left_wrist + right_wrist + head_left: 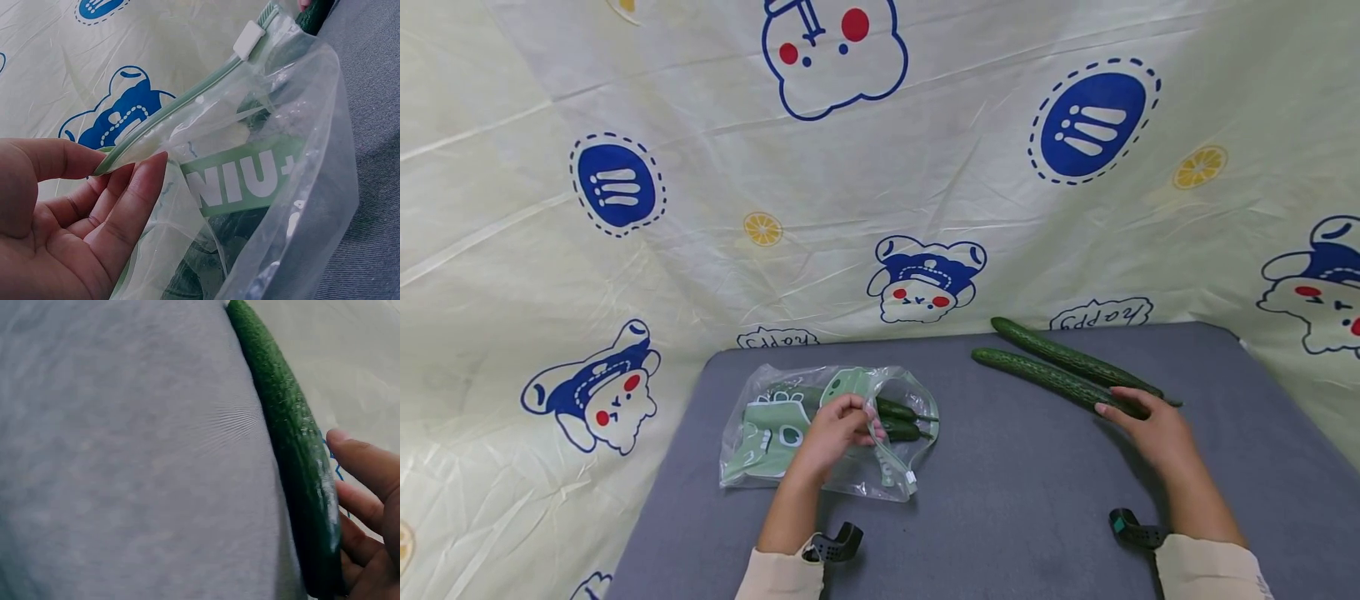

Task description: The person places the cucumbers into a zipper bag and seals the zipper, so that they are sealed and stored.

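Note:
My left hand (841, 427) pinches the green zip edge of a clear plastic zip bag (857, 477) between thumb and fingers. The bag lies on its side at the left, printed with a green cartoon, its mouth facing right. Inside are cucumbers (901, 430), with two stem ends showing near the mouth. A white slider (249, 40) sits on the zip. At the right, my right hand (1159, 433) holds the near end of a long cucumber (1037, 373), thumb on one side and fingers on the other. Another cucumber (1067, 354) lies just behind it.
A grey cloth-covered table (1000, 500) carries everything. Behind it hangs a pale curtain (820, 283) with blue cartoon prints, meeting the table's back edge. Black wrist devices (838, 543) sit at both sleeves.

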{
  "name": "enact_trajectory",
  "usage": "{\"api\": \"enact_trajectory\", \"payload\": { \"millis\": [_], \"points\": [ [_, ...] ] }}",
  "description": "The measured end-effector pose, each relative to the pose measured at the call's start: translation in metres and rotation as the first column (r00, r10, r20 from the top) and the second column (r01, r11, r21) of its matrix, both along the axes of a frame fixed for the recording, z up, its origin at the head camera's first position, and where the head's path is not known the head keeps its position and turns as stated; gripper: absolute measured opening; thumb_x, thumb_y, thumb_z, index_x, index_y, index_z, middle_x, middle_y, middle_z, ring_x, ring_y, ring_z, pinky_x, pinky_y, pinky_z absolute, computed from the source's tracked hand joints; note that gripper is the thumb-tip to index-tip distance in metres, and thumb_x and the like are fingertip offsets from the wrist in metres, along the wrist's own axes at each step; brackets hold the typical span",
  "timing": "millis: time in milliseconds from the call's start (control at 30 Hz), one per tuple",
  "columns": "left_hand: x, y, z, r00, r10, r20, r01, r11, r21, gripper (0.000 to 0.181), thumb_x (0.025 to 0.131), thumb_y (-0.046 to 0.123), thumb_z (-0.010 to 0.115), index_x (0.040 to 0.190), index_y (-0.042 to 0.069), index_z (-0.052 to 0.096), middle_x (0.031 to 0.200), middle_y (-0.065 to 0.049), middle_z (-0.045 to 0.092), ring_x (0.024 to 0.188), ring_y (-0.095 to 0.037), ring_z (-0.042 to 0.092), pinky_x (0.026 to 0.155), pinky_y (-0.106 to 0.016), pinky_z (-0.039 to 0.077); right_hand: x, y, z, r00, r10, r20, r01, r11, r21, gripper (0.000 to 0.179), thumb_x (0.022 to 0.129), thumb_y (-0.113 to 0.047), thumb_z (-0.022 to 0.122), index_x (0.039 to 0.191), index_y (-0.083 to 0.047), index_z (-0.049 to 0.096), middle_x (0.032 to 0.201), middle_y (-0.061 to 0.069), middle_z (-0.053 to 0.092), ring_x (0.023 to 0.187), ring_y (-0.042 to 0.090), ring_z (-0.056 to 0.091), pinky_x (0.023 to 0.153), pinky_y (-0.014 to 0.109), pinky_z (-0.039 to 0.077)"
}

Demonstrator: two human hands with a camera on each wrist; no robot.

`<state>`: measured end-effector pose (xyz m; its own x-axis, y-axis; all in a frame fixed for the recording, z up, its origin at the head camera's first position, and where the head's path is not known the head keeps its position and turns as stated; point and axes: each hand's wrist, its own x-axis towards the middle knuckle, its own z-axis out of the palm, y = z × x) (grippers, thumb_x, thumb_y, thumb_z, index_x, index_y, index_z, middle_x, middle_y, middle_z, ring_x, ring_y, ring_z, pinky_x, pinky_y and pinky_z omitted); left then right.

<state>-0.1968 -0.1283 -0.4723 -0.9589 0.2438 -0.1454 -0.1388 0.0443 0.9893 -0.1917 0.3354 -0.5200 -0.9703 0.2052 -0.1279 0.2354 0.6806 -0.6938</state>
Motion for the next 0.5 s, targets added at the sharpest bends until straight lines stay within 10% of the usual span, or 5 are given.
{"api": "enact_trajectory", "payload": {
  "millis": [500],
  "points": [
    [0.0014,0.0000,0.0013,1.000,0.006,0.007,-0.006,1.000,0.005,0.017,0.101,0.008,0.055,0.111,-0.006,0.055,0.090,-0.009,0.068,0.080,-0.017,0.072,0.085,-0.043,0.062,0.0013,-0.0013,-0.0039,1.000,0.009,0.010,-0.010,0.999,0.030,0.061,0.101,-0.041,0.060,0.148,-0.005,0.045,0.154,0.038,0.031,0.134,0.062,0.031,0.094,0.071,0.039]
  ]
}}
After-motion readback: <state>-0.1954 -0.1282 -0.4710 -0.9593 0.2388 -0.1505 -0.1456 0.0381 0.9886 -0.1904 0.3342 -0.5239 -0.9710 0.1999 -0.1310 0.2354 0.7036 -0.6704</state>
